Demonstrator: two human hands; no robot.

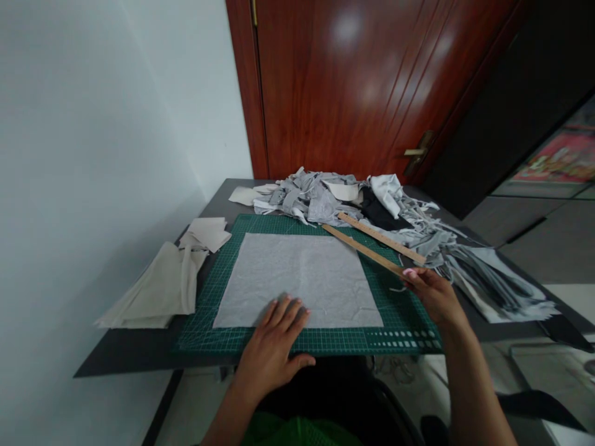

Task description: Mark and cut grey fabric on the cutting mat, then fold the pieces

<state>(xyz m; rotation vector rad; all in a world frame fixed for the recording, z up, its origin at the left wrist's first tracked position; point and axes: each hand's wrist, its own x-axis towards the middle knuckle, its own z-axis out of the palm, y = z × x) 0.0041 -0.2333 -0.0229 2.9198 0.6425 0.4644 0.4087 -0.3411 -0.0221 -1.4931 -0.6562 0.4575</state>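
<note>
A light grey piece of cloth lies spread on the green cutting mat. My left hand rests with its fingers spread on the cloth's near edge. In my right hand is one end of a wooden ruler, gripped between thumb and fingers. That ruler slants to the far left, its far end over the cloth's upper right corner. A second wooden ruler lies just beyond it, roughly parallel, beside the scraps. A small white thread sits on the mat near my right hand.
Grey and white fabric scraps are heaped along the back, with a black piece among them. Folded beige cloth sits at the left, by the wall. Layered grey cloth lies at the right. A wooden door stands behind the table.
</note>
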